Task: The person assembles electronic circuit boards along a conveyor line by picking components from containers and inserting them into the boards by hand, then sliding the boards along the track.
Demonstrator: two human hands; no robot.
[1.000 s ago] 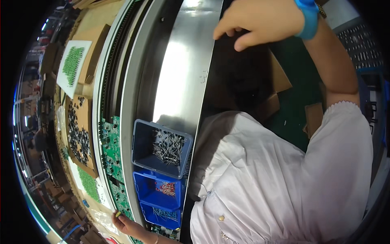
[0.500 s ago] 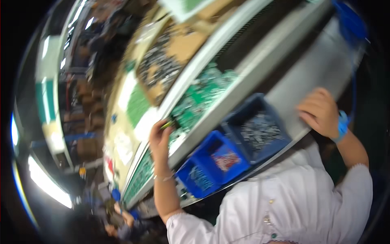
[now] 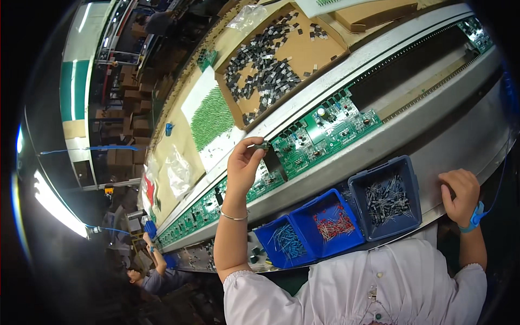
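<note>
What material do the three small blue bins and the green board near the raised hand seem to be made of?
The three small blue bins look like moulded plastic: uniform colour, thick rims, slightly matte. The green circuit board appears to be rigid laminate with a glossy green coating, studded with components. The left hand pinches a small dark part; its material is unclear.

Dressed in a white short-sleeved shirt [image 3: 379,287] with gathered sleeve hems and small buttons down the front. Thin silver bangle [image 3: 234,216] round the left wrist. Bright blue wrist strap [image 3: 473,219] round the right wrist, with a thin blue cord [image 3: 497,187] running off it. Forearms bare.
</note>
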